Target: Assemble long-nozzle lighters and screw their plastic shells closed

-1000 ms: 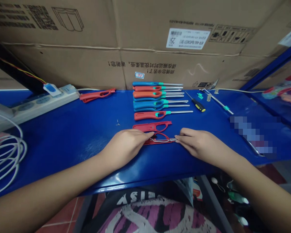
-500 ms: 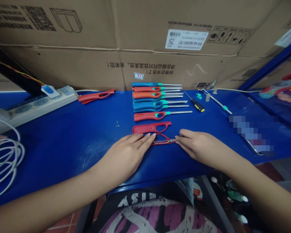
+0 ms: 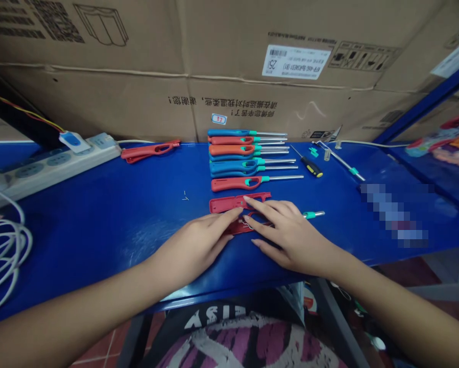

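Observation:
My left hand (image 3: 204,237) holds the handle end of an opened red lighter shell half (image 3: 237,228) on the table. A thin light-coloured wire (image 3: 245,221) shows inside it. Over the trigger-loop end, my right hand (image 3: 290,232) reaches across with its fingers spread, hiding much of the shell. Past that hand, a metal tube with a green collar (image 3: 309,215) sticks out to the right. Just behind lies the other red shell half (image 3: 225,204), its hollow side up; a right fingertip overlaps it. Whether that fingertip touches it, I cannot tell.
Behind stand rows of assembled lighters (image 3: 235,184). A screwdriver (image 3: 311,167) lies right of them, small screws (image 3: 185,196) left. Red shell pieces (image 3: 150,151) lie near a power strip (image 3: 66,166). White cable (image 3: 7,255) coils at left; a cardboard box (image 3: 137,107) backs the table.
My right hand has moved from the shell's right end leftward over it, its fingers now spread. The tube with the green collar now shows beyond it. My left hand has barely shifted.

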Available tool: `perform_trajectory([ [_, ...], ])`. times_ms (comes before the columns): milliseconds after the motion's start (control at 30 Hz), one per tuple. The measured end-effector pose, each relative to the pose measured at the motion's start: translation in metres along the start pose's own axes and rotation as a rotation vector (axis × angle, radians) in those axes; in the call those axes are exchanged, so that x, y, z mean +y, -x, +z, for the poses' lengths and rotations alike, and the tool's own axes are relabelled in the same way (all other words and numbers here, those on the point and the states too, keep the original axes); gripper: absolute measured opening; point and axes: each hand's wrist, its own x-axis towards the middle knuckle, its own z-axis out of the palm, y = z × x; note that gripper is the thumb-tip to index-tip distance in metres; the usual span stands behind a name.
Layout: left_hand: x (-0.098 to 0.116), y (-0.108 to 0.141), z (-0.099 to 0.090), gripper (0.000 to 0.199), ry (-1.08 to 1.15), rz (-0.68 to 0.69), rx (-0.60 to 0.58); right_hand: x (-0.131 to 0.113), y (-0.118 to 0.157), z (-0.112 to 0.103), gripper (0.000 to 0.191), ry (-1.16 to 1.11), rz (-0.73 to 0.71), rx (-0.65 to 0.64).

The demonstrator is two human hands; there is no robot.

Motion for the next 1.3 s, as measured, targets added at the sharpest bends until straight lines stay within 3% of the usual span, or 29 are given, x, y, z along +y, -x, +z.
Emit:
perform_trajectory([
  [267,-0.001,-0.002,0.0,0.043,0.032,0.029,0.0,-0.005,-0.004,0.003,0.039,-0.053,0.048,0.027],
  [467,0.004,0.001,-0.003,0.045,-0.179,0.099,-0.034,0.0,-0.001,-0.006,0.034,-0.061,0.111,0.038],
  [633,0.006,0.001,-0.005,0.047,-0.226,0.193,-0.058,-0.001,0.001,-0.003,0.034,-0.075,0.077,0.031],
  [833,0.005,0.002,-0.007,0.043,-0.165,0.106,-0.026,0.012,0.003,-0.011,0.026,-0.178,0.18,0.082],
  [1000,0.002,0.002,-0.008,0.043,-0.098,0.048,-0.028,0.025,0.007,-0.012,0.019,-0.397,0.326,-0.001],
  [1300,0.002,-0.003,-0.008,0.048,-0.104,0.114,-0.055,0.022,0.0,-0.009,0.015,-0.483,0.25,-0.052],
])
